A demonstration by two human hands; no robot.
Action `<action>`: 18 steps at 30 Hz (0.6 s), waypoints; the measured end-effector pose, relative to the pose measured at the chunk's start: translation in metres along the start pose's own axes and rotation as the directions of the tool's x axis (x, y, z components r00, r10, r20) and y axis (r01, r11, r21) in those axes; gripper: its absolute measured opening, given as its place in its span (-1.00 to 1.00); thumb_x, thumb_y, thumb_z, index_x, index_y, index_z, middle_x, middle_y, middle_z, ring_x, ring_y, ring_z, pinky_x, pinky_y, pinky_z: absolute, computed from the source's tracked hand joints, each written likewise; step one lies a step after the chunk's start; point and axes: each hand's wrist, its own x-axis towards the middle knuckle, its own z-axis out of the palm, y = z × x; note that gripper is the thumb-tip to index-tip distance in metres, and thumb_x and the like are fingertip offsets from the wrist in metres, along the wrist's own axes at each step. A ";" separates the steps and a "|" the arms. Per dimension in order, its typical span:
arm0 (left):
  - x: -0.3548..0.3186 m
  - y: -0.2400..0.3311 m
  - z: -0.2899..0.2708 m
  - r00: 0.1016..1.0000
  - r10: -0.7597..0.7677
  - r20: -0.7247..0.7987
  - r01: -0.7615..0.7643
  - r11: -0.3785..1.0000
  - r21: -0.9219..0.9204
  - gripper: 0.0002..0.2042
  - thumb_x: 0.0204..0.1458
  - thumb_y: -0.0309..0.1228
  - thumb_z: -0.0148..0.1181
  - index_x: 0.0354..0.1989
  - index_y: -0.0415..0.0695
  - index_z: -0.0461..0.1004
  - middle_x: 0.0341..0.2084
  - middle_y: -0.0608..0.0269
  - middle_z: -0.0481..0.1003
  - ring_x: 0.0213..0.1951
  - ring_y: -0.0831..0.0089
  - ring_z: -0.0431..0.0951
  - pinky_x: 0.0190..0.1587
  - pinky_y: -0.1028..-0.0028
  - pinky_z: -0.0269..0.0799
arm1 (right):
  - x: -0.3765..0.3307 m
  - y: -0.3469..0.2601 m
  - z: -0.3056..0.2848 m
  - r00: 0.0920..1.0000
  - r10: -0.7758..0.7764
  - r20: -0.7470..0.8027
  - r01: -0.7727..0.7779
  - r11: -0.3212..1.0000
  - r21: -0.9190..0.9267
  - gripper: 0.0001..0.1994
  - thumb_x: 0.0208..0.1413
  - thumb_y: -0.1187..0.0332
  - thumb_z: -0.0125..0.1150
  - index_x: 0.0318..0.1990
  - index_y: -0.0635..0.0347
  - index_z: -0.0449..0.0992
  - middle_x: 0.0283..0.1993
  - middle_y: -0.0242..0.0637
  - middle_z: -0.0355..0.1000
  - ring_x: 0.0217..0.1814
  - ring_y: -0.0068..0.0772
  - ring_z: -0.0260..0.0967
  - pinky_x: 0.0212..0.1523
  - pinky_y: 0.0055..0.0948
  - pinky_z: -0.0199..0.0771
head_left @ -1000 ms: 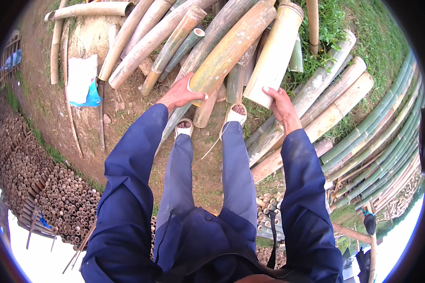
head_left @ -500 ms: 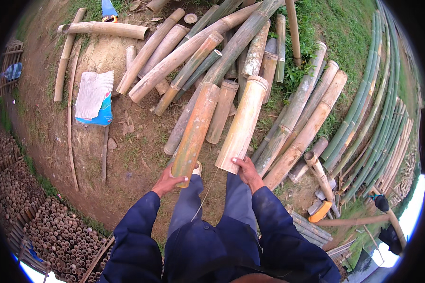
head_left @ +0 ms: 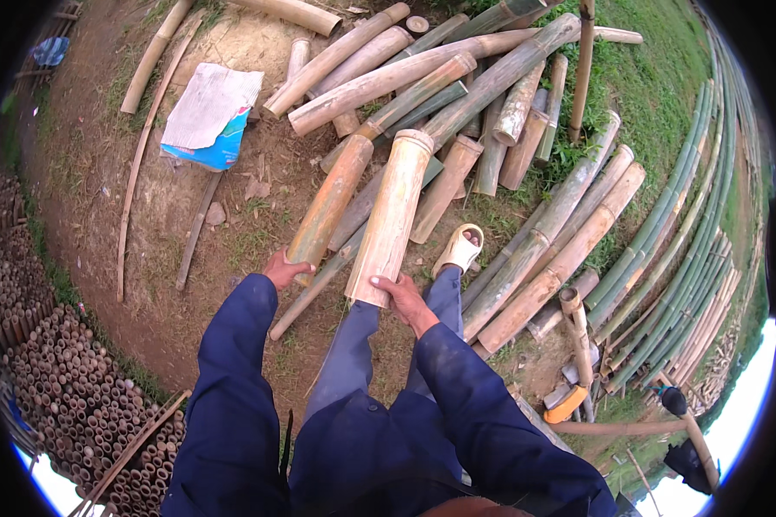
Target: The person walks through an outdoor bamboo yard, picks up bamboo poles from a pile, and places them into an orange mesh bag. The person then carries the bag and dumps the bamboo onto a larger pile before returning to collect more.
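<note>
Gripping 2 short bamboo lengths by their near ends, the person holds 1 in each hand above the bare ground point(head_left: 250, 332). The left hand point(head_left: 283, 269) is closed partway, curled about the base of the orange-brown length point(head_left: 332, 202) with the thumb laid across it. The right hand point(head_left: 399, 297) is likewise partly closed on the pale length point(head_left: 392, 215), thumb on top at its lower right edge; its other fingers are mostly hidden.

Both lengths point away toward the far side, probably because holding the near ends leaves the rest clear of the legs. They stand apart, the left 1 leaning a little more, which suggests that each is carried by its own hand. The far bamboo pile point(head_left: 491, 90) and the 3 long poles at right point(head_left: 547, 246) lie roughly lengthwise, perhaps so that their ends can be reached easily.

The left length looks mottled, with greenish-grey streaks. The right 1 is cream to tan, with a raised ring at its far end and a straight-cut near edge. Whether either is a whole tube or split, I cannot tell.
</note>
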 end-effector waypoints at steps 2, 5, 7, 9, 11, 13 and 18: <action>0.000 -0.001 -0.016 0.998 0.037 -0.057 -0.033 0.998 0.059 -0.25 -0.29 -0.20 0.48 0.09 -0.36 0.32 -0.13 -0.01 0.52 -0.07 0.25 0.53 0.05 0.35 0.37 | 0.026 0.000 0.020 0.998 0.005 0.067 -0.002 0.999 -0.043 -0.35 -0.01 0.26 0.44 0.16 0.45 0.32 0.03 -0.08 0.48 0.06 -0.28 0.48 0.12 -0.35 0.45; 0.005 -0.006 -0.038 0.992 0.108 -0.072 -0.100 0.989 0.111 -0.25 -0.25 -0.15 0.47 0.09 -0.34 0.32 -0.14 -0.01 0.52 -0.09 0.19 0.54 0.05 0.34 0.38 | 0.065 0.012 0.053 0.998 0.007 0.060 0.002 0.988 -0.153 -0.30 -0.02 0.22 0.46 0.19 0.45 0.29 0.07 -0.11 0.47 0.10 -0.28 0.46 0.12 -0.32 0.45; 0.006 -0.015 -0.053 0.982 -0.020 -0.188 0.073 0.958 0.278 -0.24 -0.15 -0.07 0.41 0.15 -0.34 0.29 -0.05 -0.07 0.49 -0.01 0.15 0.50 0.10 0.32 0.35 | 0.085 0.011 0.064 0.997 0.032 0.064 -0.006 0.931 -0.365 -0.21 -0.03 0.10 0.47 0.24 0.44 0.26 0.11 -0.10 0.45 0.12 -0.27 0.44 0.12 -0.29 0.45; 0.008 -0.024 -0.061 0.945 -0.059 -0.321 0.113 0.982 0.150 -0.23 -0.02 0.00 0.30 0.24 -0.31 0.22 0.09 -0.15 0.39 0.14 0.11 0.41 0.20 0.24 0.27 | 0.098 0.001 0.060 0.997 0.058 0.053 -0.017 0.819 -0.573 0.03 -0.15 -0.21 0.43 0.34 0.36 0.16 0.21 0.13 0.32 0.27 0.02 0.30 0.26 -0.18 0.29; 0.002 -0.033 -0.056 0.877 0.005 -0.480 0.123 0.964 0.235 -0.24 0.05 0.01 0.22 0.29 -0.28 0.16 0.16 -0.19 0.32 0.21 0.07 0.33 0.25 0.20 0.20 | 0.108 -0.024 0.038 0.991 -0.086 -0.103 0.005 0.791 -0.612 -0.09 -0.08 -0.16 0.41 0.27 0.37 0.26 0.14 0.05 0.40 0.20 -0.08 0.38 0.17 -0.20 0.37; -0.011 -0.037 -0.044 0.808 -0.004 -0.589 0.223 0.927 0.300 -0.28 0.08 -0.06 0.22 0.31 -0.23 0.15 0.19 -0.20 0.28 0.26 0.01 0.27 0.28 0.13 0.14 | 0.115 -0.065 -0.007 0.931 -0.286 -0.227 0.068 0.747 -0.661 -0.27 -0.03 -0.05 0.39 0.13 0.39 0.38 -0.05 -0.04 0.52 0.03 -0.20 0.48 0.04 -0.28 0.44; -0.013 -0.029 0.037 0.829 0.104 -0.550 0.138 0.915 0.380 -0.38 0.00 -0.28 0.32 0.23 -0.19 0.25 0.09 -0.10 0.36 0.13 -0.04 0.36 0.20 0.11 0.23 | 0.139 -0.144 -0.128 0.691 -0.508 -0.514 -0.059 0.669 -0.741 -0.56 0.02 0.17 0.31 -0.04 0.34 0.51 -0.20 -0.06 0.58 -0.17 -0.23 0.55 -0.07 -0.31 0.47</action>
